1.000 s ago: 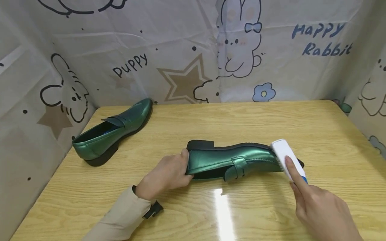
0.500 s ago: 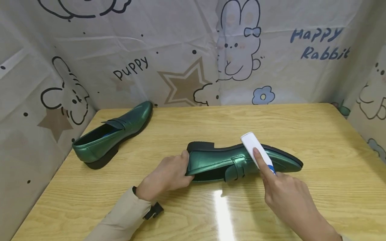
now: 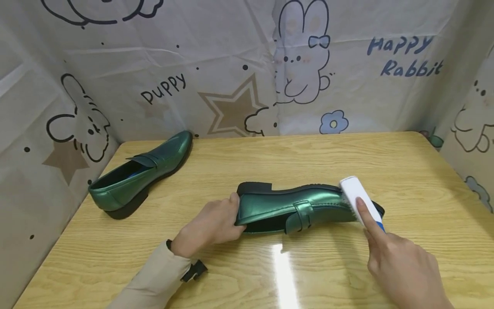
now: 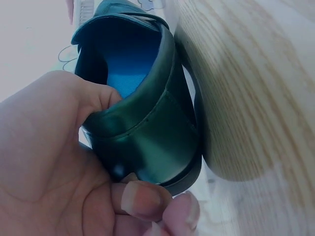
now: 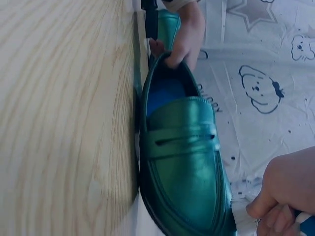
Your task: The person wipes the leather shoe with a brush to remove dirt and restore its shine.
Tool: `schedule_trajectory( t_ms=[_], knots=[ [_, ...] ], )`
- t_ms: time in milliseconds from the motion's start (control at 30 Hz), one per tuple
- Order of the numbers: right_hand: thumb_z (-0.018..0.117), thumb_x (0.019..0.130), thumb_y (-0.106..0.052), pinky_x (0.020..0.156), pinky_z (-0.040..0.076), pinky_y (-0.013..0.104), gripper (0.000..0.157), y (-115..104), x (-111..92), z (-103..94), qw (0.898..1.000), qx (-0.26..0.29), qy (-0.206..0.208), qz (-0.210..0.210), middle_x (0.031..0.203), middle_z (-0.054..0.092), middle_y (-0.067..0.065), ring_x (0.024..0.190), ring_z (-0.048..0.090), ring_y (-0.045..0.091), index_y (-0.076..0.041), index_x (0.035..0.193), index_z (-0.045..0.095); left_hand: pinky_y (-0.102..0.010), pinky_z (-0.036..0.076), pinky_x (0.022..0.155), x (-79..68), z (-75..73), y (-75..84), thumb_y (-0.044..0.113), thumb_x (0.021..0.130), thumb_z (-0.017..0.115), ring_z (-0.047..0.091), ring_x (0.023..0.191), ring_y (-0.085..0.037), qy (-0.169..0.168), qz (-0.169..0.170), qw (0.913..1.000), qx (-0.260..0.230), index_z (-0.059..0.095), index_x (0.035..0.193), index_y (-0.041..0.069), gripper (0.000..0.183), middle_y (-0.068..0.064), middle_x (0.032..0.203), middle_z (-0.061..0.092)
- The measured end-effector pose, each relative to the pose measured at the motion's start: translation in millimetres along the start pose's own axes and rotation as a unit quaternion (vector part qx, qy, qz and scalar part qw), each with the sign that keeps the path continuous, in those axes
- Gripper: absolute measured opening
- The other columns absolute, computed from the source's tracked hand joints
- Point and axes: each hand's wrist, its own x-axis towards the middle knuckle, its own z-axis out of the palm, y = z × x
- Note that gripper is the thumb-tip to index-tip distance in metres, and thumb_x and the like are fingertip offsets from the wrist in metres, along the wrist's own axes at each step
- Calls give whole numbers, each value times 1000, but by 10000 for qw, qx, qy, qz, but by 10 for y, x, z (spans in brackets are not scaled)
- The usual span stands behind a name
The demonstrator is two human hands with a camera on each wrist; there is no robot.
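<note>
A green metallic loafer (image 3: 270, 208) lies on its side at mid-table, its black sole facing the far edge and its opening toward me. My left hand (image 3: 210, 223) grips its heel, the thumb hooked inside the opening over the blue insole (image 4: 130, 71) and the fingers behind the heel. In my right hand (image 3: 405, 262) is a white brush with a blue part (image 3: 359, 197), the index finger stretched along its back. Its bristles rest against the upper side near the toe, covering part of the toe in the head view. The right wrist view shows the bristles (image 5: 243, 219) at the shoe's side.
A second green loafer (image 3: 140, 176) stands upright at the table's far left, toe toward the back. Cloth printed with cartoon animals (image 3: 216, 51) hangs behind and along both sides of the wooden table (image 3: 316, 274).
My right hand has swept the brush from the toe left to the strap, then back right to the toe. The left hand keeps its grip and the shoe stays in place.
</note>
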Motion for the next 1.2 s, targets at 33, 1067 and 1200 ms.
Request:
schedule_trajectory(
  t_ms=[33,1067,1200],
  knots=[
    [59,91,-11,36,25,30,76,24,-10,0,10000,34,6,33,47,37,0,40,30,15,-36,152,21,-34,47,60,5,5,-9,32,84,67,54,64,-19,-1,-36,10000,-29,44,109,-2,48,-12,80,56],
    [39,103,-28,41,32,32,60,416,223,266,9849,1370,-814,682,62,52,12,47,44,19,5,147,14,-25,34,41,133,-411,-285,6,88,42,45,39,-15,-27,-1084,9614,-2529,47,72,5,17,-4,48,48],
    [39,103,-29,39,33,29,55,424,217,330,9829,1501,-890,590,64,52,10,46,44,17,4,144,21,-26,38,42,73,-419,-470,7,90,42,48,40,-15,-138,-1335,9494,-2838,47,77,4,14,-5,49,52]
  ],
)
